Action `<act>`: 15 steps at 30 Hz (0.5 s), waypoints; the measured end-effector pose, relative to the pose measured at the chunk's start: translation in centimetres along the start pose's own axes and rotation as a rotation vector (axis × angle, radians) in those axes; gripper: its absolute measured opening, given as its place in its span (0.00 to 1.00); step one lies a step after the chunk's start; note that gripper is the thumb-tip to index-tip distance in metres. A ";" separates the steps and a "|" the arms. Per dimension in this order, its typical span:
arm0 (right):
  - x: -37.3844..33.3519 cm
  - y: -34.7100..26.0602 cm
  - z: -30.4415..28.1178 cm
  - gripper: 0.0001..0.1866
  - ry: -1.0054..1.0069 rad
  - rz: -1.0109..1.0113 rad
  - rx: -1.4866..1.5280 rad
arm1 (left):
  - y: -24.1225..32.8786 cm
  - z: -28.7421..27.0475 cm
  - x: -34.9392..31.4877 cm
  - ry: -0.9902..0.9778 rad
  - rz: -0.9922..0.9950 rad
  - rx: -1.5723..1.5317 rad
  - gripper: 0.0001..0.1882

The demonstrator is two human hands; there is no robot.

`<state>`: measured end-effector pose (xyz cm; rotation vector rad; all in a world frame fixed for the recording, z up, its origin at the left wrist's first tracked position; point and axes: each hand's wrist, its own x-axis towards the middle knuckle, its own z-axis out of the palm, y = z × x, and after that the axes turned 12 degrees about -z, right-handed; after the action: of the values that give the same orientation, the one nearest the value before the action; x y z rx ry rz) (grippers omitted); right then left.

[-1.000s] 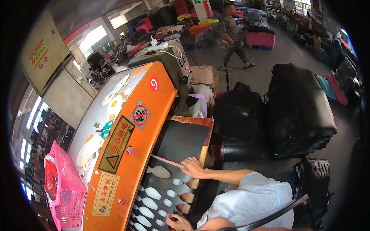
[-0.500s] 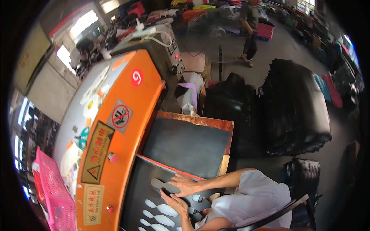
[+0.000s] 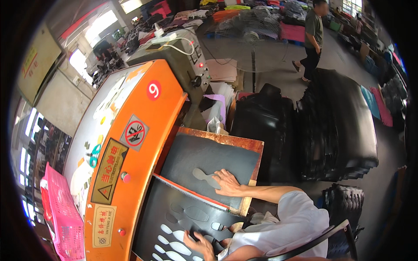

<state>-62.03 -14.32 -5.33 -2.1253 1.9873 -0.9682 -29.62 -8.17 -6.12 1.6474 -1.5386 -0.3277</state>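
Note:
My right hand (image 3: 227, 183) lies over the wide end of a flat grey sole-shaped piece (image 3: 200, 174), fingers on it. The piece rests on the dark board (image 3: 183, 152), its narrow end pointing left. Lower down, my left hand (image 3: 201, 246) is open, thumb and fingers apart, over a black sheet (image 3: 152, 213). Beside its fingertips lie several white sole-shaped patches (image 3: 174, 232); I cannot tell whether they are pieces or openings. Above them a sole-shaped outline (image 3: 196, 212) shows in the sheet. Part of the sheet is hidden by my left hand and arm.
An orange machine housing (image 3: 143, 108) with red buttons borders the work area on the left; a pink basket (image 3: 65, 217) stands beyond. Stacked black sheets (image 3: 339, 126) are at the right. A fan (image 3: 251, 37) and a walking person (image 3: 313, 39) are farther back.
My right hand has moved up from the black sheet onto the dark board with the grey piece. My left hand has moved down, apart from it. The person behind has walked right.

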 end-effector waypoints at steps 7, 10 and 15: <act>-3.2 -3.2 1.4 0.23 -0.004 0.018 0.255 | -3.8 -4.5 -6.3 0.079 -0.449 -0.005 0.14; -5.7 -5.2 1.7 0.22 -0.079 0.123 0.318 | -3.2 -7.1 -6.9 0.044 -0.583 0.013 0.14; -6.7 -5.9 3.1 0.25 -0.033 0.275 0.584 | -5.0 -8.4 -7.1 -0.168 -0.723 -0.081 0.19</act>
<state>-55.16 -8.33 -7.67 -1.5055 1.6467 -1.2517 -21.90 1.09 -6.88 2.1062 -0.9682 -0.9139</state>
